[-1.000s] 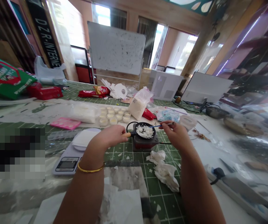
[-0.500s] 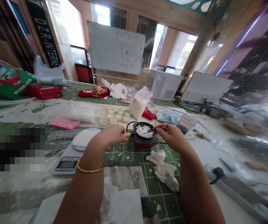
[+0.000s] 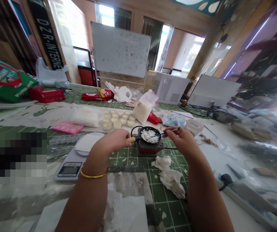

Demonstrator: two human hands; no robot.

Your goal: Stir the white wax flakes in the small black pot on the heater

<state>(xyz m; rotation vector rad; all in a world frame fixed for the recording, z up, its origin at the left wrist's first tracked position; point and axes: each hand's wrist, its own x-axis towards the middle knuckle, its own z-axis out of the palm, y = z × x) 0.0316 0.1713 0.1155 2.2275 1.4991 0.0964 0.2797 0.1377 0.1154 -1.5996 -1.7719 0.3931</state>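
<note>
A small black frying pan (image 3: 142, 130) rests on a little dark red hot plate (image 3: 150, 149) with white lumps (image 3: 149, 135) inside it. Fingers of my left hand (image 3: 119, 139) are closed around the pan's wooden handle (image 3: 131, 139). On the other side, my right hand (image 3: 178, 138) pinches a thin blue stick (image 3: 159, 134), its lower end dipping into the white lumps. Crumpled tissue (image 3: 170, 180) lies on the green mat in front of the hot plate.
Left of the pan stands a kitchen scale (image 3: 69, 169). Behind it are several small filled cups (image 3: 116, 125), a bag of white pellets (image 3: 143, 108) and a pink mould (image 3: 68, 127). To the right lie a clear plastic cup (image 3: 194, 125) and a power strip (image 3: 239, 201).
My right hand has shifted slightly right, drawing the blue stick's tip a little to the right within the pan. My left hand stays on the handle.
</note>
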